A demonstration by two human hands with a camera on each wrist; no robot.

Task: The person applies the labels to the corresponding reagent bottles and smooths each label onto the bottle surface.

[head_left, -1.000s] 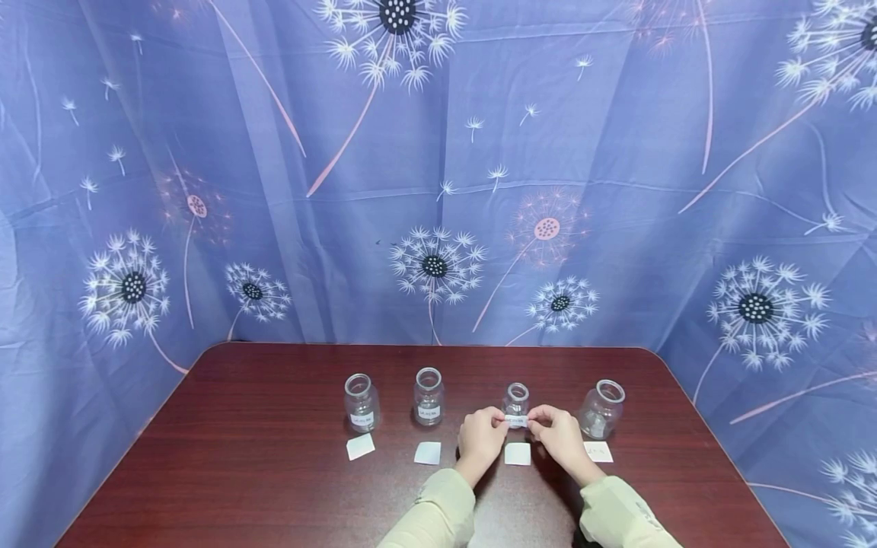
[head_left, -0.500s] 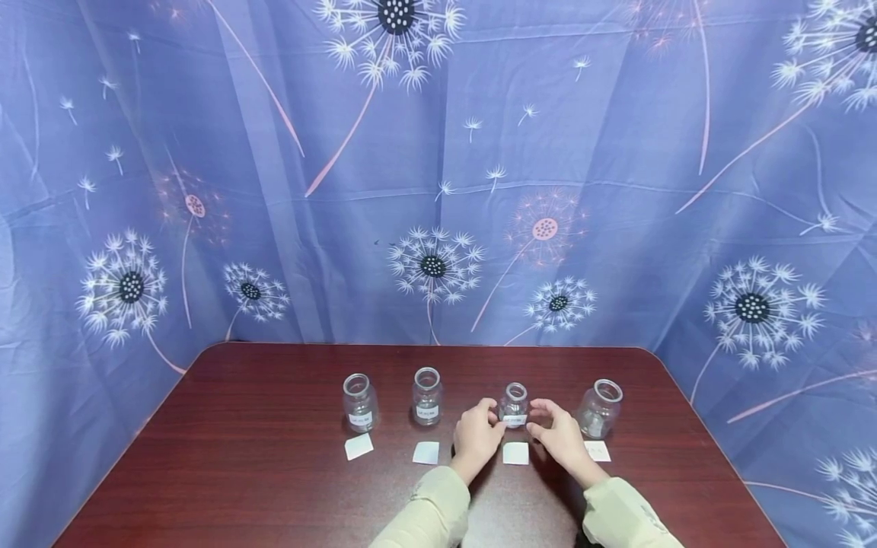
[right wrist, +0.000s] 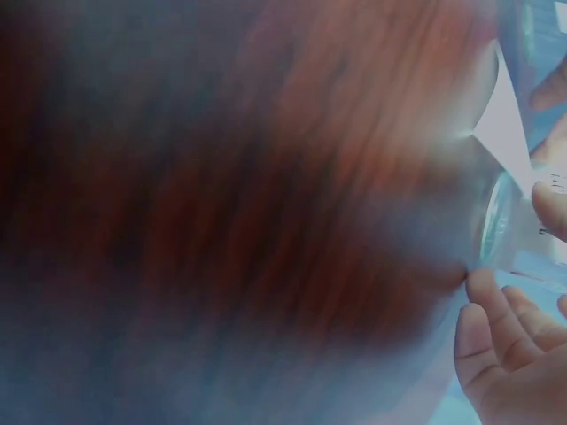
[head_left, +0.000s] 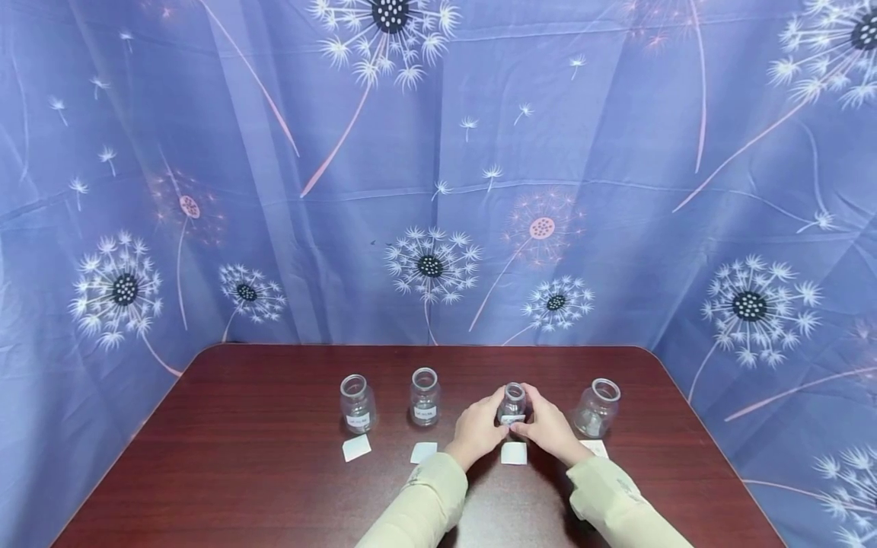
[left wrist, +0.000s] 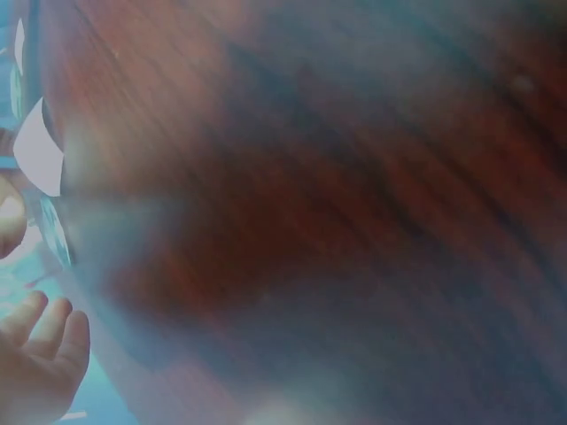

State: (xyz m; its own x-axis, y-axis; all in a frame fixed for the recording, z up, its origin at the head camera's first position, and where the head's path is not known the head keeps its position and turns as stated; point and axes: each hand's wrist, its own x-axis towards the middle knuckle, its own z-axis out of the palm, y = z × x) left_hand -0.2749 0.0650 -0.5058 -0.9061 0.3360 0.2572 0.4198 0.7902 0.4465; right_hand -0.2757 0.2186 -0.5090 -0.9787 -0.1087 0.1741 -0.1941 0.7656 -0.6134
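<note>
A: Biggest first, quick.
B: Blue dandelion-print curtain [head_left: 370,228] at the back and sides. Then dark red-brown table [head_left: 240,441].
A: Person?
B: Pale sleeves [head_left: 428,498], both arms reaching in from the near side.
A: Grip?
B: Left hand [head_left: 479,428] and right hand [head_left: 550,428] curl narrowly round the small jar [head_left: 512,406], one per side, holding it. Thumbs in front, by its label [head_left: 511,419].
A: Jar's spot?
B: Upright on the table, third from left in a row of four.
A: Other glass?
B: Rightmost jar [head_left: 597,411], leftmost jar [head_left: 358,403], second jar [head_left: 425,397]. All upright, apart.
A: Small stuff?
B: Pale paper slips [head_left: 514,454], one before each jar; rightmost partly hidden by the right arm. White labels [head_left: 425,412] on the left three jars; writing too tiny to read.
</note>
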